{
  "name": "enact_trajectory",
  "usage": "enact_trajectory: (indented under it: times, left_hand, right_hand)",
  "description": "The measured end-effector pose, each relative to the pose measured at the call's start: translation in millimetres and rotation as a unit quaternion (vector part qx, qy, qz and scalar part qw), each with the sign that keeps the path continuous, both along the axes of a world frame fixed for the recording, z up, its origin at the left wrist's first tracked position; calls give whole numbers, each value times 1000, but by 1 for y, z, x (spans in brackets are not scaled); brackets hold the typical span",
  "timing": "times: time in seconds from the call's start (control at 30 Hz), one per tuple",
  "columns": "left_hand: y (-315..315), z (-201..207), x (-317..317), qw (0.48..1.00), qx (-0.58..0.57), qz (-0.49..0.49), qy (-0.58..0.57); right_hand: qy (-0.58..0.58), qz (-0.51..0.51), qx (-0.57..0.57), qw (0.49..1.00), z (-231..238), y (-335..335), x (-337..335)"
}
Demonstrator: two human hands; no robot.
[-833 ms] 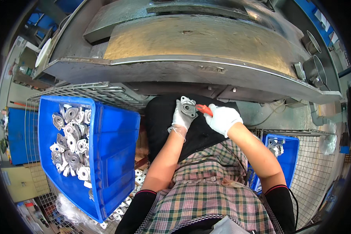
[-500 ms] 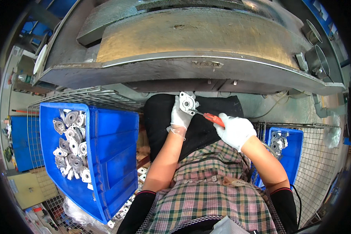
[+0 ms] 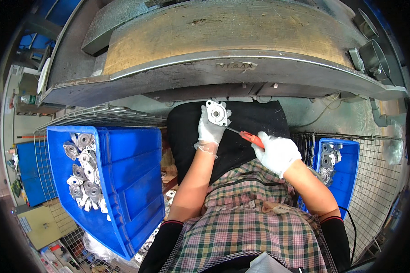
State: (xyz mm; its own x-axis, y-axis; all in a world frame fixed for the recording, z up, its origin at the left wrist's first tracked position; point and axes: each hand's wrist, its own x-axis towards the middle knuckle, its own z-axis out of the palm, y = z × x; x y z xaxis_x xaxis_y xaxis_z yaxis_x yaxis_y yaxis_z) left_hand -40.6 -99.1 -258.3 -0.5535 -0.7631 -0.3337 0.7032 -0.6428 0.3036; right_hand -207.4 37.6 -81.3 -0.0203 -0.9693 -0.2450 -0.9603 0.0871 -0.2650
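Observation:
My left hand (image 3: 209, 130), in a white glove, holds up a silver-grey metal casting (image 3: 217, 113) with a round bore and holes in its flange ends. In my gloved right hand (image 3: 278, 154) is a red-handled hand tool (image 3: 252, 138) with a thin dark metal shaft; its exact kind is unclear. The shaft's tip meets the lower end of the casting. Both hands are over a black cloth (image 3: 246, 119) on my lap. The fingers behind the casting are mostly hidden.
A big blue bin (image 3: 136, 182) of similar castings (image 3: 87, 161) stands at the left, and a smaller blue bin (image 3: 351, 170) with more parts at the right. Wire mesh (image 3: 373, 182) flanks the right side. Ahead runs a metal-edged workbench (image 3: 232, 68) with metal cups (image 3: 373, 59).
The casting has turned slightly in my left hand, and the tool's shaft now lies at its lower end. The view has shifted a little; both hands keep their hold.

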Motion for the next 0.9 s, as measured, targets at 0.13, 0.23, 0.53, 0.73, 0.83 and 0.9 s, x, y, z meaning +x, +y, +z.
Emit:
enact_trajectory:
  times: [0.13,0.23,0.53,0.73,0.83,0.9]
  left_hand:
    - [-3,-5,1,999,14,0,36]
    - [-4,-4,1,999,24,2,49]
    - [-2,-1,-1,999,41,16,-5]
    - [-3,-7,0,999,27,3,37]
    - [-3,-6,0,999,34,9,20]
    - [-3,-6,0,999,42,12,15]
  right_hand:
    - [5,-8,11,1000,-1,-3,-1]
    - [7,-11,17,1000,-2,-7,-3]
    - [-15,-4,12,1000,-4,-10,2]
    - [-9,-15,31,999,-1,-12,2]
    - [1,-27,49,998,0,-15,-2]
    - [4,-35,52,998,-1,-16,-4]
